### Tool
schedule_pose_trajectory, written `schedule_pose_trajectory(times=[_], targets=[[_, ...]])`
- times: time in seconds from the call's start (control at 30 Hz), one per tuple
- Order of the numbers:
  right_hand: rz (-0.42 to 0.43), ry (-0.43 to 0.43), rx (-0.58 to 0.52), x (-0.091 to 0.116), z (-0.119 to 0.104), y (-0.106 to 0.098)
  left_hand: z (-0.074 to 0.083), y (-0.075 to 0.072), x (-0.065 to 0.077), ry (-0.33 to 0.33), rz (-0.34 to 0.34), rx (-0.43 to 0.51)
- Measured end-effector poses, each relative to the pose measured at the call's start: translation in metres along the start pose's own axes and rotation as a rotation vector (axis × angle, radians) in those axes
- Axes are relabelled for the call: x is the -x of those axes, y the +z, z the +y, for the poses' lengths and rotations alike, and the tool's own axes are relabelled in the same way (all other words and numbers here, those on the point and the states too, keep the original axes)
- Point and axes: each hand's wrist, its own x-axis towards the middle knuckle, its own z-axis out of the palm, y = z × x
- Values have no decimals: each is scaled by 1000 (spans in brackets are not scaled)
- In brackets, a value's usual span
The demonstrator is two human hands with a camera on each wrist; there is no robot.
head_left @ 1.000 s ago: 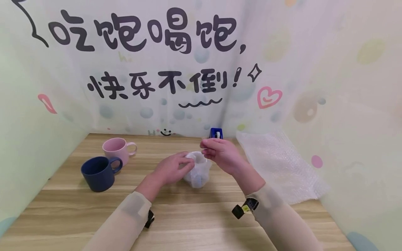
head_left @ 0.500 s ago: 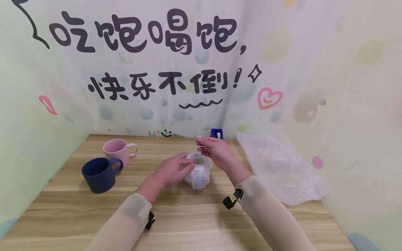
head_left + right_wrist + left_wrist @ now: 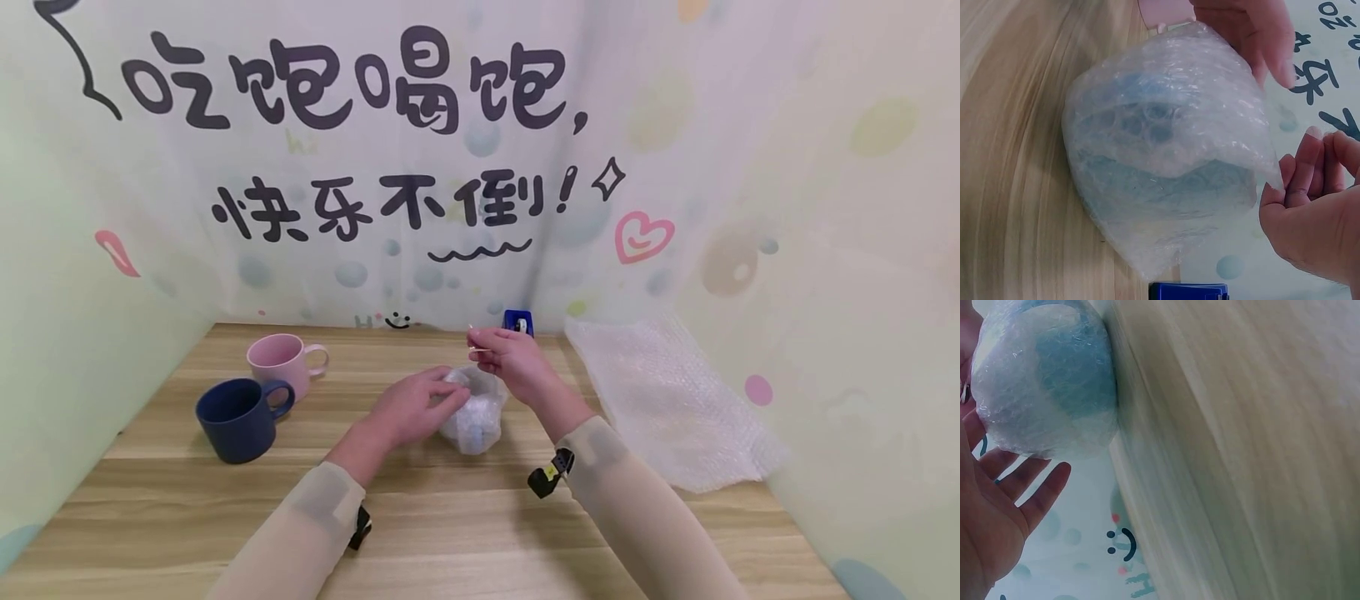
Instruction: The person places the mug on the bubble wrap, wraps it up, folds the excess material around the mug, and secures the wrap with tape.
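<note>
A cup-like bundle wrapped in bubble wrap (image 3: 474,425) stands mid-table, with light blue showing through in both wrist views. My left hand (image 3: 408,408) holds its left side, the thumb in front near the top and other fingers behind, little and ring fingers spread in the left wrist view. Just above the bundle's top right, my right hand (image 3: 521,367) pinches a small clear strip (image 3: 471,331) that looks like tape. In the right wrist view, the lower fingers of the right hand (image 3: 1316,200) touch or nearly touch the wrap's edge. What lies inside the bundle is largely hidden.
A navy mug (image 3: 236,425) and a pink mug (image 3: 277,358) stand at the left. Behind my right hand sits a blue tape dispenser (image 3: 519,322) by the wall. Flat bubble wrap (image 3: 667,408) lies along the table's right side.
My right hand has moved left and slightly in toward the bundle's top, and the clear strip has come into sight at its fingertips. My left hand stays at the bundle.
</note>
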Motion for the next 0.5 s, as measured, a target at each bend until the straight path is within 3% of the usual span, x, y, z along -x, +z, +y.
schedule_pose_trajectory(times=[0.2,0.5], targets=[[3,10,10,-3,4,-1,9,0,-6,-18,5,-53],[28,-3,47,-4,6,-1,14,2,-8,-87,-6,-41]])
